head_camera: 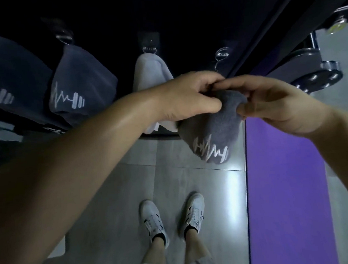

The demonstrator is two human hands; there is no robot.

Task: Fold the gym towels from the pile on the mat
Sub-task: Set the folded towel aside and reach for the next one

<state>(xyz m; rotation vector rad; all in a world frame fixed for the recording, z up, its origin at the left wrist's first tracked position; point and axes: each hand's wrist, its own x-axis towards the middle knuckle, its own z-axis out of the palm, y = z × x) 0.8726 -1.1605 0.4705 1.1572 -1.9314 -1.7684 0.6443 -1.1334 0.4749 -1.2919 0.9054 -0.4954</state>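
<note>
A gym: dumbbell-logo towels [67,86] hang on wall hooks [150,48], beside a purple mat [285,185] and weight equipment [314,73].

Dark wall [180,16] with clear hooks [222,54], grey floor tiles [120,198] (glossy) — dim light, glare patches.

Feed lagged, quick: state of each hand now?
Left hand: closed, holding the grey towel.
Right hand: closed, holding the same towel.

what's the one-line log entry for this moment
left hand: grips grey towel top | right hand: grips same top | grey towel: hangs below empty hook | white towel: hung alongside
</note>
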